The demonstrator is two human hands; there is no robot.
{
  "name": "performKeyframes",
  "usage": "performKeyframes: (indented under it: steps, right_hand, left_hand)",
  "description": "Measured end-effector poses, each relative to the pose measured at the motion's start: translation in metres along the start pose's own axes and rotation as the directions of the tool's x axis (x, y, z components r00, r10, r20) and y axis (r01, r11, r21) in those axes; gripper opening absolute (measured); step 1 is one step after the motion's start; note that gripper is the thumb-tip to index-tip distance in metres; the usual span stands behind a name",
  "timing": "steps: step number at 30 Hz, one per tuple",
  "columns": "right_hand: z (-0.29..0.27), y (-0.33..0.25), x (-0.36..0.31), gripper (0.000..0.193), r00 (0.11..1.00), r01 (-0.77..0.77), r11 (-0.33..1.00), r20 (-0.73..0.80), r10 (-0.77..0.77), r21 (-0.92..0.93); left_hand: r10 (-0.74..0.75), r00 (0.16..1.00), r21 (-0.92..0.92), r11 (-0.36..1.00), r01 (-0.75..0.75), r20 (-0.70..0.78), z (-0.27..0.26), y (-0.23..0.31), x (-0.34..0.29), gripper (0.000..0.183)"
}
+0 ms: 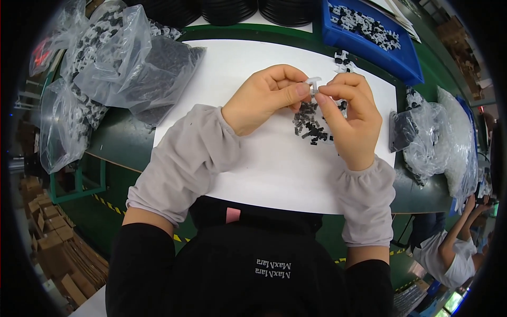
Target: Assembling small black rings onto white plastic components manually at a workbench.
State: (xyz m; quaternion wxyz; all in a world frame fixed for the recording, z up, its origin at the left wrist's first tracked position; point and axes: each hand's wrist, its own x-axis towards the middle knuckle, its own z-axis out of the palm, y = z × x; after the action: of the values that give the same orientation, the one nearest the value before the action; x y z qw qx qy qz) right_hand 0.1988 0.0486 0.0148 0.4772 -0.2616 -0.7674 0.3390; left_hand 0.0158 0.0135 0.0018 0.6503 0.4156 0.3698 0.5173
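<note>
A small white plastic part (315, 83) is held up over the far right of a white sheet (237, 174). My left hand (266, 98) pinches it between thumb and fingers from the left. From the right, my right hand (355, 116) is closed, thumb and index fingertips pressed to the part's lower end; any smaller piece between them is hidden. Just beneath the hands lies a loose heap of small dark grey and black plastic pieces (306, 120). Several white-and-black assembled parts (343, 59) lie beyond my right hand, partly covered by it.
A blue bin (414, 71) with many white-and-black parts stands at the far right. Clear plastic bags of parts (119, 66) crowd the left, and more bags (430, 132) lie at the right. Black round stacks (229, 11) stand at the back. Another person (449, 256) is at lower right.
</note>
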Motion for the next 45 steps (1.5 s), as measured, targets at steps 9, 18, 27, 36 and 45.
performKeyframes:
  steps: [9, 18, 27, 36, 45]
  right_hand:
    - [0.01, -0.005, -0.002, 0.015, 0.991, 0.113, 0.991, -0.058, -0.117, -0.069]
    - [0.008, 0.0, 0.0, 0.025, 0.949, 0.306, 0.92, 0.0, -0.315, -0.246]
    - [0.009, -0.002, -0.001, 0.036, 0.928, 0.371, 0.862, 0.114, -0.354, -0.345]
    - [0.004, -0.003, 0.0, 0.036, 0.935, 0.352, 0.872, 0.178, -0.307, -0.342]
    - [-0.045, 0.01, 0.016, 0.021, 0.986, -0.015, 0.941, 0.152, 0.07, -0.339]
  left_hand:
    - [-0.041, 0.992, -0.162, 0.985, 0.06, 0.115, 0.002, -0.002, -0.002, 0.025]
    - [0.01, 0.989, -0.229, 0.973, 0.025, 0.149, 0.002, -0.003, -0.003, 0.024]
    - [0.051, 0.99, -0.203, 0.979, -0.024, 0.131, -0.004, -0.003, -0.001, 0.019]
    - [0.017, 0.987, -0.117, 0.993, 0.002, 0.161, -0.007, 0.0, -0.002, 0.024]
    - [0.004, 0.98, -0.083, 0.996, 0.013, 0.198, -0.002, 0.0, 0.0, 0.028]
